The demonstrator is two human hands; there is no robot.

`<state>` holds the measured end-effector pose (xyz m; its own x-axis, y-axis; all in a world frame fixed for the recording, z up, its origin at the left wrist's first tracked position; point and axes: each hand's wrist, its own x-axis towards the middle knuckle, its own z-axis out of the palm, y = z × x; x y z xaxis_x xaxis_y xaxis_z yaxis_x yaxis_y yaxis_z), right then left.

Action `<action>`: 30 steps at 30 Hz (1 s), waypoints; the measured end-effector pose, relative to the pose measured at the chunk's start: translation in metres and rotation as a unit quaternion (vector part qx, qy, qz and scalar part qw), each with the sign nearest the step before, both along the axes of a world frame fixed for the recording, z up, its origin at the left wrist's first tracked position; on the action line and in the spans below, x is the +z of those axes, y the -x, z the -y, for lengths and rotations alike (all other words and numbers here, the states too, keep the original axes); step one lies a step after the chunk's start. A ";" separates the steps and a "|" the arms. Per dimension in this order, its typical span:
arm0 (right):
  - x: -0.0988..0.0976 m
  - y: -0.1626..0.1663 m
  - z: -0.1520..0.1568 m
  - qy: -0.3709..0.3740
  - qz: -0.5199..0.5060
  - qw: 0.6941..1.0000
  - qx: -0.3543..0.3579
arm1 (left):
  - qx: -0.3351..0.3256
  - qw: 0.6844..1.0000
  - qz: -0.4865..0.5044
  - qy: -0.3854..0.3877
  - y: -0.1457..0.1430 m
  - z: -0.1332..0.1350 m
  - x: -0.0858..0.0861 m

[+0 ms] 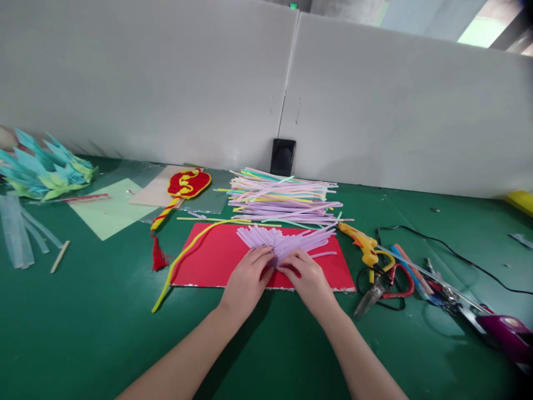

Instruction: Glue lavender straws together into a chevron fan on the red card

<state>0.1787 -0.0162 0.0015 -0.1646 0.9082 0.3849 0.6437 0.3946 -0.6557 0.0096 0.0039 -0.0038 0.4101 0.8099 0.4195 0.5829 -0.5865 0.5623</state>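
Pressing down, fingers together, with left hand [250, 276] and right hand [307, 279] side by side on near ends of lilac straws [291, 238] fanned away rightward.

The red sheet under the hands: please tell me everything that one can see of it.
The red sheet is a flat rectangle, perhaps foam or card, with a rough whitish edge on its near side. It lies flat on the green table, its long side toward the person. A fan of lilac straws rests on its middle and right part. The left hand and right hand press on the fan's narrow end. A long yellow strip crosses its far left corner.
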 end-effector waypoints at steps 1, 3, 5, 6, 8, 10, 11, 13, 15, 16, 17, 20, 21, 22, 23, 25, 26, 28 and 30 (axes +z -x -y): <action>0.000 0.000 0.000 0.001 -0.002 1.000 -0.001 | -0.001 1.000 0.001 0.003 0.000 0.000 0.000; -0.001 -0.001 -0.001 0.000 -0.002 1.000 -0.004 | -0.003 1.000 0.003 0.007 0.000 0.000 0.000; -0.001 -0.001 -0.001 -0.008 0.000 1.000 -0.005 | -0.005 1.000 0.006 0.010 0.000 0.000 0.001; -0.001 -0.001 -0.001 -0.012 0.001 1.000 -0.004 | -0.006 1.000 0.007 0.012 0.000 0.000 0.002; -0.001 -0.001 -0.001 -0.016 0.003 1.000 -0.003 | -0.010 1.000 0.009 0.014 0.000 0.000 0.003; -0.001 -0.002 -0.001 -0.016 0.004 1.000 -0.009 | -0.012 1.000 0.013 0.017 0.000 -0.001 0.003; -0.002 -0.003 -0.001 -0.015 0.004 1.000 -0.016 | -0.012 1.000 0.016 0.019 0.000 -0.001 0.003; -0.004 -0.006 -0.002 -0.016 0.007 0.999 -0.039 | -0.012 0.999 0.019 0.024 0.000 -0.001 0.003; -0.005 -0.009 -0.003 -0.016 0.012 0.997 -0.071 | -0.011 0.999 0.019 0.028 0.000 -0.001 0.003; -0.006 -0.010 -0.004 -0.014 0.016 0.996 -0.085 | -0.012 0.999 0.019 0.029 0.000 -0.001 0.002; -0.007 -0.011 -0.004 -0.013 0.019 0.995 -0.096 | -0.014 0.999 0.020 0.029 0.000 -0.001 0.002; -0.008 -0.012 -0.004 -0.006 0.025 0.995 -0.100 | -0.016 0.999 0.023 0.029 0.000 0.000 0.002; -0.008 -0.011 -0.004 -0.005 0.026 0.995 -0.099 | -0.016 0.999 0.023 0.028 0.000 0.000 0.002; -0.008 -0.011 -0.003 -0.003 0.027 0.995 -0.097 | -0.017 0.999 0.022 0.027 0.000 0.000 0.002; -0.007 -0.011 -0.003 -0.002 0.027 0.995 -0.097 | -0.019 0.999 0.021 0.025 0.000 0.000 0.002; -0.007 -0.010 -0.003 0.003 0.027 0.995 -0.098 | -0.022 0.999 0.019 0.019 0.000 0.000 0.002; -0.006 -0.009 -0.003 0.005 0.027 0.995 -0.097 | -0.021 0.999 0.019 0.018 0.000 0.000 0.002; -0.006 -0.009 -0.003 0.006 0.029 0.995 -0.098 | -0.017 0.999 0.019 0.020 0.000 0.000 0.002; -0.006 -0.009 -0.003 0.004 0.033 0.995 -0.098 | -0.009 0.999 0.016 0.030 0.000 0.000 0.002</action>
